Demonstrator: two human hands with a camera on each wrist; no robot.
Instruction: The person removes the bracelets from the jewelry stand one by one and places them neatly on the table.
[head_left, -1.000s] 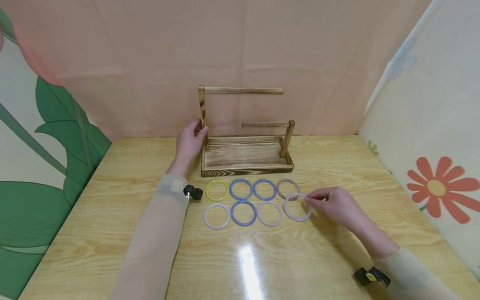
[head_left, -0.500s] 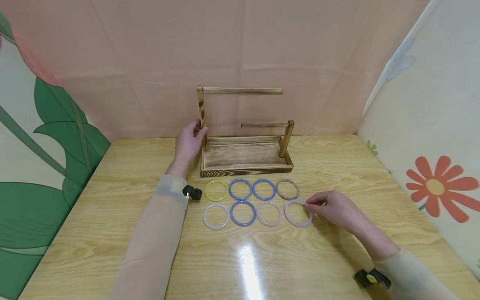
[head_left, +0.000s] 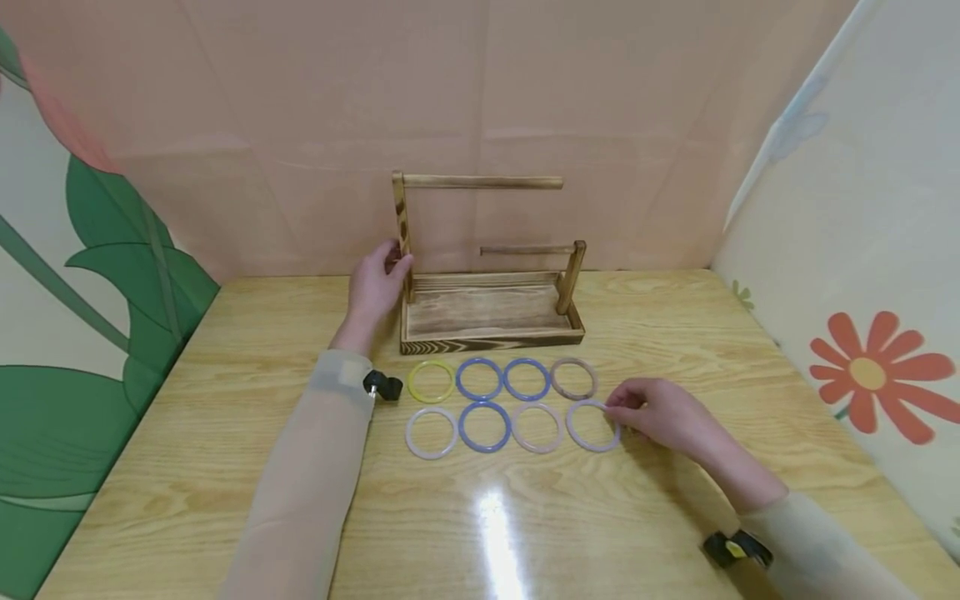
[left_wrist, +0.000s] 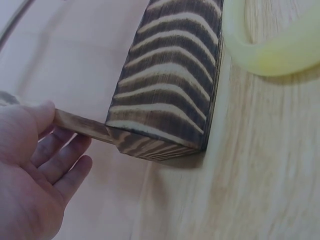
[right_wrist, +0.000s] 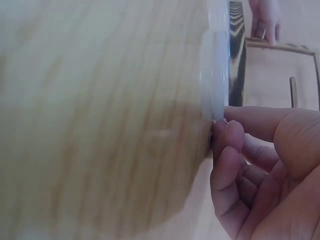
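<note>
Right hand [head_left: 663, 414] pinching near edge of pale ring [head_left: 592, 426], ring flat on table [head_left: 675, 517] | left hand [head_left: 377, 283] grasping wooden rack [head_left: 487, 321] post

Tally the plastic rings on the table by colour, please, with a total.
Blue plastic rings: 3
Yellow plastic ring: 1
Brownish translucent plastic ring: 1
White translucent plastic ring: 1
Pale pink plastic ring: 1
Pale lilac plastic ring, at the right hand fingers: 1
Total: 8
</note>
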